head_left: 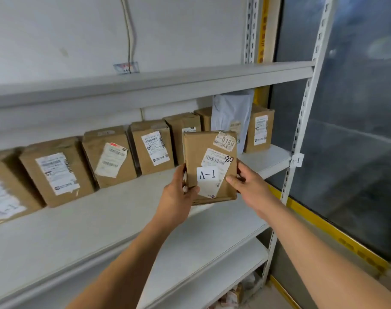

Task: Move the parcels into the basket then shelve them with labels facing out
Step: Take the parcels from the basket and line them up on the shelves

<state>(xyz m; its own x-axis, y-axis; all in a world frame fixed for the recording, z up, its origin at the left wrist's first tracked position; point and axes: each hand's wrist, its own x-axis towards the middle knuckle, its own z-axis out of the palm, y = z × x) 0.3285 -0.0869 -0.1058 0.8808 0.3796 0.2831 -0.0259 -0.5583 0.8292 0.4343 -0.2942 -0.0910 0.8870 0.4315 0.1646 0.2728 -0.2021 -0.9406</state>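
Parcel [209, 168], a flat brown carton, is held upright in front of the middle shelf [114, 210], its labelled face turned toward the camera. A white "A-1" sticker [207, 174] is seen on that face, below a barcode label and a tag marked "0180". The left hand [177, 197] grips the parcel's lower left edge, thumb curled over the front; the right hand [249, 186] grips the right edge, thumb pressed on the face and fingers wrapped behind. A row of boxes [109, 156] is stood along the back of the shelf, labels facing out, and a grey mailer bag [231, 114] is leant among those at the right. An "A-1" tag [296, 160] is fixed to the upright post [306, 103]. Lower shelves are seen beneath; what lies on the lowest, possibly wrapped goods, is too dim to identify.
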